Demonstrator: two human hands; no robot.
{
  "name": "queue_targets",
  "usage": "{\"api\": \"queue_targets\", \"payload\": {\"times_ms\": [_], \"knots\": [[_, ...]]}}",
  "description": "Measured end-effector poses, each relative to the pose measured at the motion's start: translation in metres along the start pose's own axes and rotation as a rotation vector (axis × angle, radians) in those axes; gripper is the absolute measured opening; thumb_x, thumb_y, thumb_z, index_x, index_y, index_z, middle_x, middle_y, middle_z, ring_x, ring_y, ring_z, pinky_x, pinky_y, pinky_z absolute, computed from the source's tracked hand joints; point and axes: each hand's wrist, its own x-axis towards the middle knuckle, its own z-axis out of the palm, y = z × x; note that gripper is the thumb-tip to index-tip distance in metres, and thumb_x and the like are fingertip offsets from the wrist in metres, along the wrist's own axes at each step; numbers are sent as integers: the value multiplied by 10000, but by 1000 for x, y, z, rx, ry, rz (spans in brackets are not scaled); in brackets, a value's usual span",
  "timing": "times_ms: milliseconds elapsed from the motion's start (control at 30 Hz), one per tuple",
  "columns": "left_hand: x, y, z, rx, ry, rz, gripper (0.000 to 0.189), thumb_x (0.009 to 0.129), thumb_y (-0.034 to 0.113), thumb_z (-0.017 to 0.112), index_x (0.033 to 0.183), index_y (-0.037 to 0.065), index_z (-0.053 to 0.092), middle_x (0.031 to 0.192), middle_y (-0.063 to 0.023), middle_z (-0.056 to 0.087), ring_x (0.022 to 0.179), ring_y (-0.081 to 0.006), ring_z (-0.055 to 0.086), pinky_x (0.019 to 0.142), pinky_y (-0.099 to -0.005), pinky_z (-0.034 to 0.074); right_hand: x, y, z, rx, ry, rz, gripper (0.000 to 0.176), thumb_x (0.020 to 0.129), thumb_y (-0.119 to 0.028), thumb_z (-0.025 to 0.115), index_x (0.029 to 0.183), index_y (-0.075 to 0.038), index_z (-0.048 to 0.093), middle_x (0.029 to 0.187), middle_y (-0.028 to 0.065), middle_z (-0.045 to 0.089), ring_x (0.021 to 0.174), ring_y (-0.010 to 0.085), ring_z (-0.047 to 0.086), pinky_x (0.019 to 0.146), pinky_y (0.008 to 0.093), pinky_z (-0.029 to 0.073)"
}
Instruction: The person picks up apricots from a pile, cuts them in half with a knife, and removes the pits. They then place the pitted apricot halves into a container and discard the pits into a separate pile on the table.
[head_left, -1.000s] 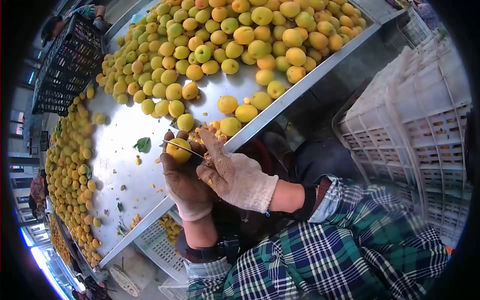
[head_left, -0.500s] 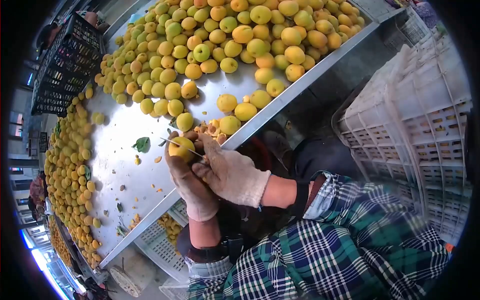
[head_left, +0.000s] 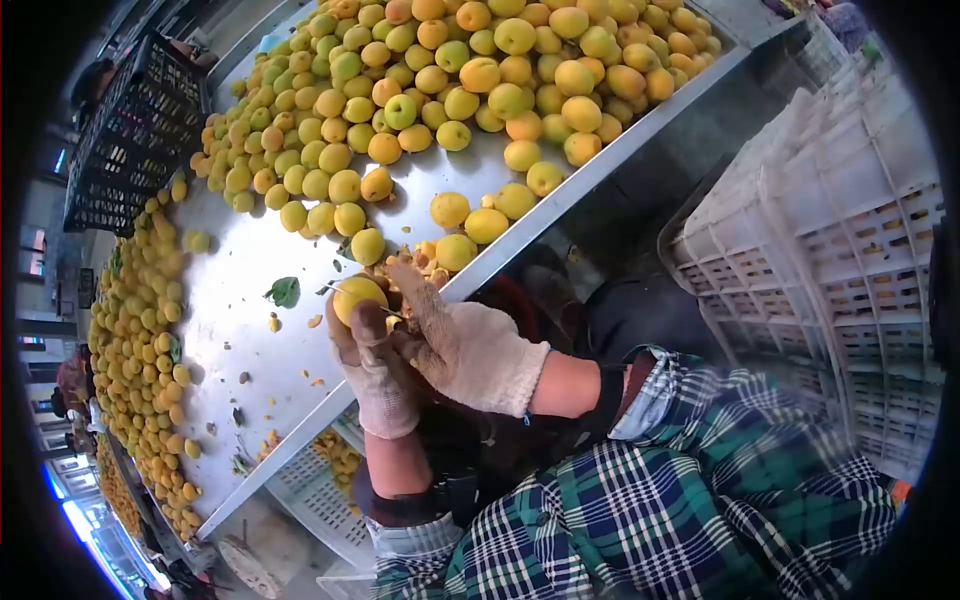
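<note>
Both hands wear pale, brown-stained gloves at the front edge of the metal table (head_left: pixel 250 350). My left hand (head_left: pixel 380 375) is closed round a yellow fruit (head_left: pixel 359 299), which shows above its fingers. My right hand (head_left: pixel 465 345) is beside it, its fingers bent around a thin metal blade (head_left: pixel 338 288) that lies across the fruit; the handle is hidden in the glove. Just beyond the hands, cut fruit pieces (head_left: pixel 428 262) lie by whole yellow fruits (head_left: pixel 456 252) on the table.
A large heap of yellow and green fruit (head_left: pixel 480 75) covers the far part of the table, with more fruit (head_left: pixel 140 350) along the left. A black crate (head_left: pixel 135 130) stands at the upper left. White crates (head_left: pixel 820 250) are stacked at right; another (head_left: pixel 320 485) sits below the table edge.
The fruit has turned slightly in my left hand, and that hand's thumb now lies up against it. My right hand has shifted slightly, its index finger now more extended.
</note>
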Motion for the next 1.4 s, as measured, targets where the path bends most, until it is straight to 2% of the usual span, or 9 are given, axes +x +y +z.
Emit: {"api": "queue_targets", "payload": {"times_ms": [167, 333, 567, 667, 767, 933, 1067, 1200, 1400], "knots": [[-1, 11, 7, 180, 58, 152, 693, 888, 550, 571, 1270, -10, 427, 960, -68, 567, 743, -118, 547, 679, -233, 457, -1, -2, -4, -86, -19, -18, 665, 917, -265, 491, 1450, -32, 168, 886, 184, 652, 697, 371, 639, 568, 466, 495], [-6, 0, 10, -402, 99, -258, 673, 902, 614, 496, 1185, 4, 488, 909, -60, 590, 794, -163, 575, 762, -297, 496, -8, 3, 3, -243, -2, -47, 649, 943, -301, 444, 1414, 60, 182, 755, 158, 659, 657, 334, 652, 527, 426, 501], [1, 12, 14, 149, 47, 120, 687, 937, 606, 418, 1217, -17, 493, 928, -70, 599, 838, -151, 584, 756, -268, 488, -6, 7, -1, -272, 70, -136, 653, 926, -281, 468, 1419, 53, 198, 807, 159, 667, 664, 335, 657, 489, 452, 491], [-5, 12, 8, 75, 23, 79, 680, 940, 596, 418, 1213, -22, 494, 958, -84, 600, 875, -164, 584, 783, -279, 485, -6, 3, -1, -329, -9, -81, 708, 897, -293, 524, 1457, -14, 193, 1029, 194, 635, 713, 327, 658, 534, 410, 507], [-8, 3, 3, -102, -18, -45, 663, 943, 581, 424, 1207, -23, 495, 954, -88, 601, 863, -156, 584, 772, -277, 488, -6, 13, 9, -315, 127, -169, 687, 901, -293, 498, 1425, 41, 203, 790, 143, 673, 652, 298, 666, 452, 447, 481], [-10, 23, 4, -39, -73, -98, 495, 935, 407, 577, 1163, -29, 524, 937, -83, 603, 810, -134, 590, 731, -250, 497, 0, 29, 16, -425, 114, -204, 602, 890, -283, 497, 1379, 16, 316, 770, 118, 672, 644, 297, 665, 448, 439, 483], [-14, 6, 8, 46, -139, -27, 372, 808, 93, 754, 1088, -46, 552, 948, -87, 605, 856, -121, 582, 771, -254, 492, -2, 24, 4, -470, 1, -118, 386, 886, -254, 483, 1190, -20, 529, 793, 130, 670, 720, 293, 672, 505, 423, 511], [-9, 10, 8, 272, -203, 36, 392, 787, 69, 764, 1092, -47, 547, 953, -81, 602, 858, -128, 579, 779, -251, 488, 20, 79, 61, 314, 229, -172, 275, 878, -229, 473, 1044, -52, 602, 855, 145, 671, 821, 288, 668, 652, 392, 533], [-9, 3, 1, 231, -211, -16, 402, 784, 119, 774, 1083, -42, 558, 957, -73, 593, 865, -139, 565, 796, -265, 475, 6, 28, -8, -208, -91, -195, 256, 852, -222, 488, 986, -47, 618, 890, 162, 669, 860, 328, 652, 769, 412, 517]]}}
